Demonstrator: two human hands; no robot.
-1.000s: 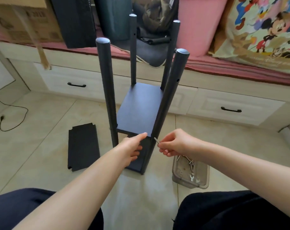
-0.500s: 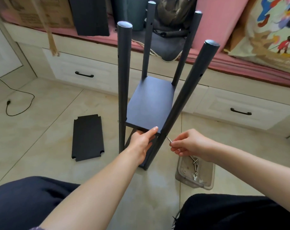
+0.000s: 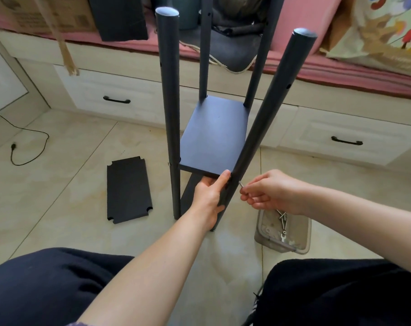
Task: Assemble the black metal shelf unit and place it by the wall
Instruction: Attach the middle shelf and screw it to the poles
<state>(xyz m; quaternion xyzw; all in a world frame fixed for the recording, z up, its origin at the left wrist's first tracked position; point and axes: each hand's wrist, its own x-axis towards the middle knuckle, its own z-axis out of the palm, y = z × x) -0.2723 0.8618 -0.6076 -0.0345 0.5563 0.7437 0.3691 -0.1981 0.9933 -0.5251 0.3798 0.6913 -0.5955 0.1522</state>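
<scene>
while your left hand (image 3: 210,196) curls round the near right post (image 3: 265,128) at centre frame, your right hand (image 3: 270,192) pinches a screw (image 3: 241,184) just right of it, tip pointing left into the post under the shelf (image 3: 214,135).

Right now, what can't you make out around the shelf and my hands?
- Head view: tops of the two far posts, cut off by the frame's upper edge.
- Screw tip and its hole, hidden behind the near right post.
- Left hand fingertips, hidden behind that post.
- Tray hardware, too small to count.
</scene>
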